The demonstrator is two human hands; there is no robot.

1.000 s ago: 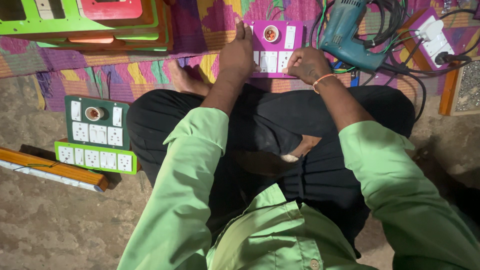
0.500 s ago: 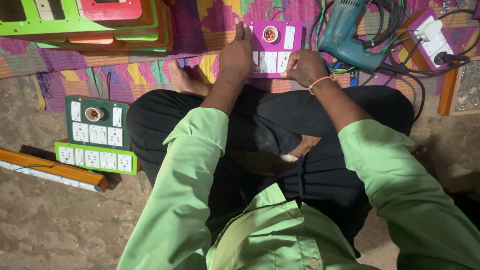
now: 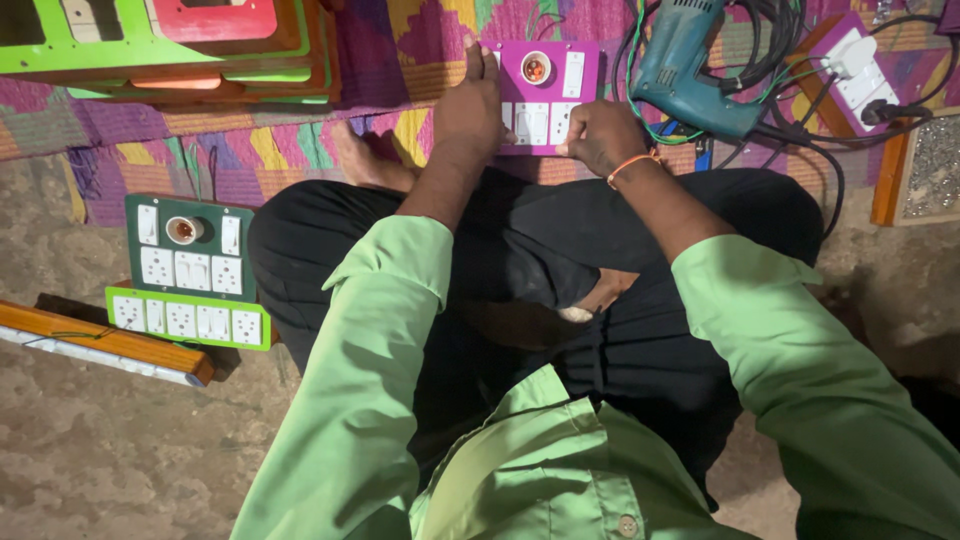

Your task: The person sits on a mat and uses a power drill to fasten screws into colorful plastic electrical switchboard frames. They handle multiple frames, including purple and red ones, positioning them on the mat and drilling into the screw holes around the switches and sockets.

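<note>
Starting at the far left, at 9 o'clock, a long orange wooden batten (image 3: 100, 340) lies on the bare earthen floor (image 3: 120, 460). Just beside it, towards 10 o'clock, sit two switchboards: a dark green rectangular board with white switches and a lamp holder (image 3: 190, 250), overlapping a light green rectangular board with a row of white sockets (image 3: 188, 320). At 11 o'clock, a stack of green, red and brown wooden boards (image 3: 170, 45) rests on a multicoloured patterned woven mat (image 3: 260, 150).

At 12 o'clock, the purple rectangular switchboard with white switches and a round lamp holder (image 3: 550, 80) lies flat on the mat, just beyond the person's crossed legs in black trousers (image 3: 540, 250). The left hand (image 3: 468, 110) lies palm-down across the board's left edge, fingers extended and close together, pressing on the board rather than pinching it. The right hand (image 3: 600, 135), with an orange thread band at the wrist, is curled at the board's lower right edge, fingertips touching it; whether they pinch anything cannot be told.

At 1 o'clock, a teal electric hand drill (image 3: 690, 65) lies near the purple board among black and green cables (image 3: 790, 60). At 2 o'clock sits a white socket block on a purple and brown board (image 3: 850, 75).
</note>
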